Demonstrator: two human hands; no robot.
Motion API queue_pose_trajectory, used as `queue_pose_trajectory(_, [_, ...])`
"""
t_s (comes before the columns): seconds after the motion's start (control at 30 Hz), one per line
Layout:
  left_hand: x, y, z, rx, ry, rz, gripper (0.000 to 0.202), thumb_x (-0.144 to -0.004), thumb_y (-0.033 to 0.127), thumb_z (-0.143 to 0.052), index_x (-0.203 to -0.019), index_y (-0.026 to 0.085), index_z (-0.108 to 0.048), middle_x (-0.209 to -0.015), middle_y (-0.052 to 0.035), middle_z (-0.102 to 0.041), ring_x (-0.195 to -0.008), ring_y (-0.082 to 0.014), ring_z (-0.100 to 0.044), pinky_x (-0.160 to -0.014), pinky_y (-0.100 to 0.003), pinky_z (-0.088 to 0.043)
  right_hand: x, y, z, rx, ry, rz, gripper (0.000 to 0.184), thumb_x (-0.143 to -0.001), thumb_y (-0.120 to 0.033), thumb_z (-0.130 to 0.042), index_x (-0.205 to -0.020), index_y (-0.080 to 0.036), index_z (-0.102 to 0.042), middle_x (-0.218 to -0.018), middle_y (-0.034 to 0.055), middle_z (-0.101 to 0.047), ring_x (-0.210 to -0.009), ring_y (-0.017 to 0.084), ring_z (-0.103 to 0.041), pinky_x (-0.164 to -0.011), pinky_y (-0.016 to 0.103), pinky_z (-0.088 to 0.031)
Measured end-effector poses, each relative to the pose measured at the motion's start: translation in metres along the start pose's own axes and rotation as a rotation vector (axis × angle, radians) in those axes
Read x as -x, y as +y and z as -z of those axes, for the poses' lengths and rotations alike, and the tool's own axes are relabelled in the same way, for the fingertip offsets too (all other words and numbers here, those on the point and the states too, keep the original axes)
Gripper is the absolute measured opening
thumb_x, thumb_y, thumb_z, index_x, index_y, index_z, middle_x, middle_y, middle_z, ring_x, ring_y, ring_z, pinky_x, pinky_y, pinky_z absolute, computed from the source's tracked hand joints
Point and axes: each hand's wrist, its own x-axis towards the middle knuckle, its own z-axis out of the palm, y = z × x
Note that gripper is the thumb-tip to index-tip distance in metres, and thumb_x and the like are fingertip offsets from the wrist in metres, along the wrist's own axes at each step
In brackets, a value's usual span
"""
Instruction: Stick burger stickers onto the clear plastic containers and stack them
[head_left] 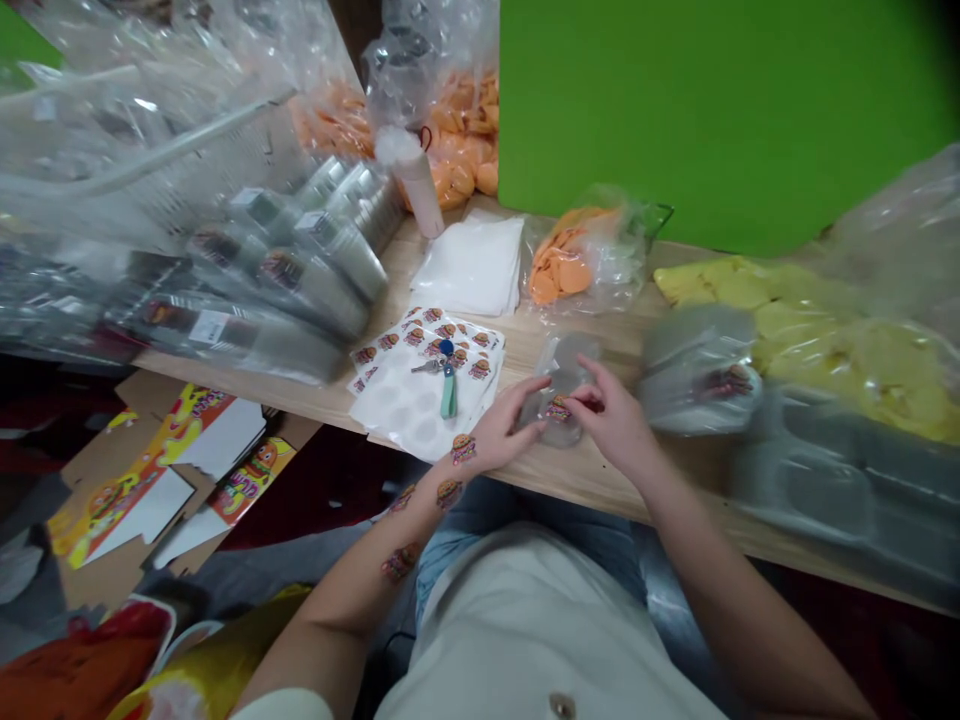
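Observation:
A clear plastic clamshell container (571, 362) lies on the table in front of me. My left hand (504, 425) holds its left side, thumb and forefinger apart around it. On the container's near part is a small burger sticker (557, 407), pinched at its right edge by thumb and finger of my right hand (609, 408). More burger stickers (463, 449) cling to my left wrist and forearm. Left of the container are sticker sheets (405, 410), partly peeled, with keys on a green strap (448, 390) on top.
Stacked clear packages (315, 280) and a bottle (421, 190) stand at the left. Behind are white sheets (472, 262) and a bag of orange pieces (566, 262). Clear containers (697, 370) and yellow bagged pieces (817, 330) are at the right. A green panel (712, 110) rises behind.

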Motion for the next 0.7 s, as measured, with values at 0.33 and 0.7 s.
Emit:
queue_pose_trajectory(0.33, [-0.007, 0.002, -0.01, -0.091, 0.12, 0.046, 0.039, -0.088, 0.034, -0.046, -0.124, 0.019, -0.045, -0.127, -0.0092, -0.053, -0.119, -0.0208, -0.047, -0.103, -0.039, -0.036, 0.002, 0.004, -0.002, 0.085, 0.011, -0.015, 0.055, -0.079, -0.03, -0.054, -0.132, -0.021, -0.038, -0.076, -0.0006, -0.065, -0.068, 0.016, -0.06, -0.069, 0.032, -0.047])
queue_pose_trajectory(0.7, [-0.015, 0.002, -0.018, -0.197, 0.187, 0.025, 0.048, -0.08, 0.026, -0.058, -0.125, 0.017, -0.043, -0.119, -0.0095, -0.058, -0.112, -0.0214, -0.052, -0.098, -0.038, -0.039, 0.028, 0.0, -0.003, 0.662, 0.399, 0.207, 0.07, -0.081, -0.036, -0.054, -0.14, -0.015, -0.024, -0.129, 0.0185, -0.045, -0.118, 0.033, -0.042, -0.092, 0.05, -0.038])
